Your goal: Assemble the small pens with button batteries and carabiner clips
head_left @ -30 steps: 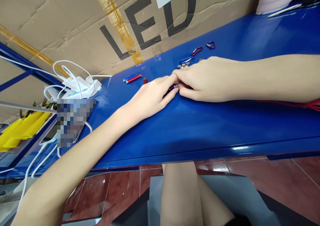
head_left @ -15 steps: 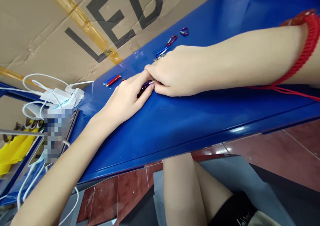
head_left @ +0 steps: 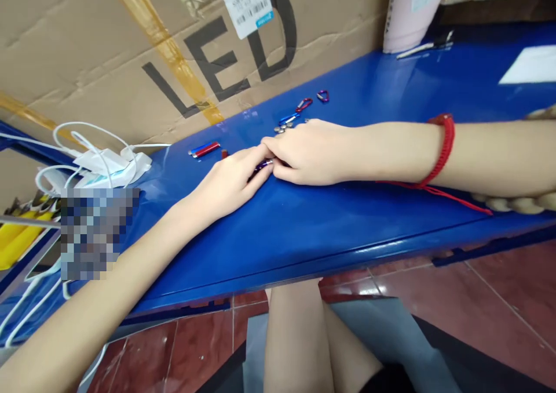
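Both of my hands meet just above the blue tabletop (head_left: 278,230). Between the thumb and fingers of my left hand (head_left: 230,183) is a small purple metal tube (head_left: 262,165), like a mini flashlight, mostly covered. My right hand (head_left: 306,152) is closed at the tube's silvery end, its fingertips largely hidden. Left of the hands lie a red tube (head_left: 207,149), a blue tube (head_left: 198,148) and a small dark red piece (head_left: 224,154). Beyond my right hand are several small round silver discs (head_left: 282,129), a blue clip (head_left: 289,118), a red carabiner (head_left: 304,104) and a purple carabiner (head_left: 322,95).
A large cardboard box (head_left: 108,51) marked LED walls off the back. On the left, a white power strip (head_left: 108,164) trails cables. A pink container (head_left: 408,16), a white cable (head_left: 417,50) and a white paper (head_left: 530,65) occupy the far right. The table's front edge (head_left: 278,283) is above my legs.
The camera view has shifted, bringing the pink container and white paper into sight. My hands stay together around the purple tube, with little visible change in grip.
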A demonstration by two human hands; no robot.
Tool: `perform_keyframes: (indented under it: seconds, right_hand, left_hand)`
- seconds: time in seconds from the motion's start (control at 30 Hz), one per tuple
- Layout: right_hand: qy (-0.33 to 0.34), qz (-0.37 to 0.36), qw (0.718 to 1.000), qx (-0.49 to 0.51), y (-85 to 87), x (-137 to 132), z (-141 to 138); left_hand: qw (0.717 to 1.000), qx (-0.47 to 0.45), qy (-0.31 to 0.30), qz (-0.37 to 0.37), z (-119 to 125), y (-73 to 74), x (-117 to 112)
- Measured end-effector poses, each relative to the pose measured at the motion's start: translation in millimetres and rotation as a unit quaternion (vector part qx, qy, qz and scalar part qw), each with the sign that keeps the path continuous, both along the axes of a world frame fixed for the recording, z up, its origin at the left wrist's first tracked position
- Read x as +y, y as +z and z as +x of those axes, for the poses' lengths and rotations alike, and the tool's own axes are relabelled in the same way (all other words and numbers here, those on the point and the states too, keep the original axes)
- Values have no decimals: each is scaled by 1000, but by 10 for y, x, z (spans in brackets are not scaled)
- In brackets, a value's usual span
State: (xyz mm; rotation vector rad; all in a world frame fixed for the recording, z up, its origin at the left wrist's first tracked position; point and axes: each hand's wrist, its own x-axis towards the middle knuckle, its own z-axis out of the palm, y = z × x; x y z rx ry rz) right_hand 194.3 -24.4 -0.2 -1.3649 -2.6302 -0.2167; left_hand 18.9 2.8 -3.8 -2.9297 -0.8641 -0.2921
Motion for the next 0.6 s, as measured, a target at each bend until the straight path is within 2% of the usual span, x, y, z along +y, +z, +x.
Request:
perform_keyframes:
  seconds: [0.43,0.6]
  right_hand:
    - [21,-37,999,7,38,-27,-25]
    - [25,-79,995,59,33,3,-28]
  left_hand:
    - [1000,-7,9,1,-11,-8,-75]
    - [1000,-21,5,9,-30,-23,-79]
